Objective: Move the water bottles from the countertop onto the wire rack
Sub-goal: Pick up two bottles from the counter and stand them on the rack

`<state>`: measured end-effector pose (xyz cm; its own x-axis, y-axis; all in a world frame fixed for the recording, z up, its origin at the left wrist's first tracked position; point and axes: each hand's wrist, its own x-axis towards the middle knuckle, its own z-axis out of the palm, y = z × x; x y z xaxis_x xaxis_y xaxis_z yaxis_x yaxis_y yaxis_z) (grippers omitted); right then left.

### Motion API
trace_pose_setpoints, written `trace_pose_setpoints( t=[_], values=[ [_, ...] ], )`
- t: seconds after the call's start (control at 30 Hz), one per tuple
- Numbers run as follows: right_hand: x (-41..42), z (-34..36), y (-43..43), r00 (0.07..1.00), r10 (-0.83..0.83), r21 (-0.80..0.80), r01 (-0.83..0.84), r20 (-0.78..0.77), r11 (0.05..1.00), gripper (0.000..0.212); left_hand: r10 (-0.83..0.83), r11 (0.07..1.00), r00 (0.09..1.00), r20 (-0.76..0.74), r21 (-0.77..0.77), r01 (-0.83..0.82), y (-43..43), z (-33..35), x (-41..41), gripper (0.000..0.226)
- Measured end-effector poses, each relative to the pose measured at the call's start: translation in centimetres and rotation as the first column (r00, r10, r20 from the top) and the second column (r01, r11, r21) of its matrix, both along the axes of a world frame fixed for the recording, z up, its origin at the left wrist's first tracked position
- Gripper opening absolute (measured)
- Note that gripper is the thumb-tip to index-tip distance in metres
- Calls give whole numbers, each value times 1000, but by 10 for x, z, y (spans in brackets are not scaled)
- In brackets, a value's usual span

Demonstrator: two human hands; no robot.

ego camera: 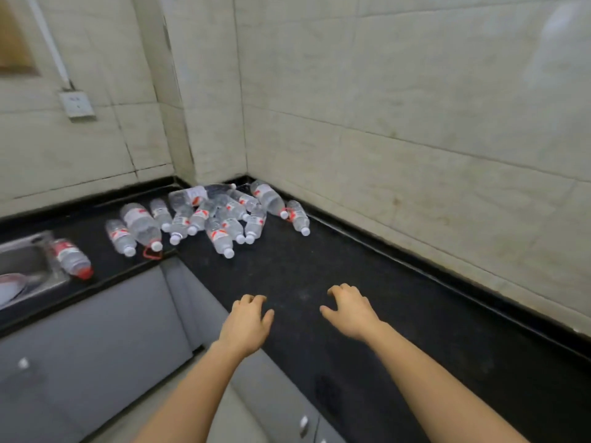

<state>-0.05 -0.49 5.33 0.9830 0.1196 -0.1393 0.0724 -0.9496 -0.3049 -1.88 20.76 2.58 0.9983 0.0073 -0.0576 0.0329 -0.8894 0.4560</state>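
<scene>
Many water bottles (pixel 220 215) heaped on black countertop (pixel 367 314) corner, tiled walls (pixel 399 107), both hands (pixel 248 321) empty, fingers loosely spread

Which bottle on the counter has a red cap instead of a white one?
The lone bottle lying beside the sink, far left, apart from the pile; its cap is red.

Clear plastic water bottles (pixel 220 219) lie heaped in the corner of a black L-shaped countertop (pixel 367 298). A red-capped bottle (pixel 71 258) lies apart beside the steel sink (pixel 25 260).
</scene>
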Motion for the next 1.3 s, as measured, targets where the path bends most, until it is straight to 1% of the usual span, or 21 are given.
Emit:
trace_pose_setpoints(
  t=[0.2, 0.3, 0.4, 0.5, 0.6, 0.67, 0.73, 0.8, 0.83, 0.87, 0.93, 0.97, 1.0, 1.03, 1.07, 1.2, 1.3],
  values=[
    [102, -29, 68, 996, 78, 44, -76, -45, 996, 52, 146, 987, 989, -31, -57, -148, 59, -25, 88, 45],
    [170, -46, 98, 993, 94, 91, -87, -74, 992, 51, 224, 967, 971, -83, -109, -232, 82, -40, 144, 44],
    [236, -64, 129, 987, 88, 150, -67, -137, 986, 49, 308, 926, 938, -163, -176, -334, 103, -54, 199, 44],
    [293, -89, 159, 977, 38, 265, 19, -211, 964, 47, 396, 859, 893, -211, -258, -442, 119, -69, 247, 44],
    [337, -112, 186, 946, -48, 382, 175, -320, 907, 50, 461, 761, 834, -301, -348, -547, 127, -86, 284, 46],
    [362, -125, 201, 921, -110, 444, 281, -373, 851, 47, 498, 682, 785, -369, -393, -617, 132, -100, 304, 53],
    [384, -137, 214, 884, -181, 498, 401, -432, 769, 44, 522, 611, 747, -411, -431, -664, 135, -112, 320, 51],
    [400, -146, 224, 831, -243, 540, 519, -500, 662, 45, 530, 547, 727, -437, -478, -687, 135, -123, 332, 39],
    [406, -150, 228, 804, -266, 552, 567, -531, 612, 45, 533, 500, 712, -457, -508, -701, 135, -128, 337, 38],
    [411, -154, 232, 784, -288, 556, 601, -550, 574, 45, 531, 432, 692, -489, -547, -717, 133, -131, 341, 38],
    [417, -160, 238, 757, -318, 562, 642, -570, 521, 44, 496, 256, 653, -572, -622, -740, 132, -134, 347, 37],
    [419, -161, 240, 747, -327, 567, 657, -578, 498, 42, 472, 186, 639, -608, -640, -745, 132, -136, 349, 36],
    [421, -161, 241, 739, -334, 568, 668, -586, 481, 40, 454, 145, 633, -627, -649, -747, 132, -137, 350, 34],
    [421, -160, 242, 730, -337, 567, 677, -594, 468, 39, 447, 139, 633, -632, -650, -747, 132, -137, 351, 31],
    [421, -158, 241, 720, -339, 561, 688, -606, 460, 38, 453, 160, 634, -627, -643, -749, 133, -137, 350, 29],
    [415, -145, 232, 688, -359, 560, 724, -631, 403, 28, 584, 341, 604, -543, -511, -789, 142, -123, 344, 35],
    [401, -132, 221, 686, -380, 578, 728, -621, 369, 27, 654, 466, 627, -424, -427, -775, 151, -103, 330, 38]
  ],
)
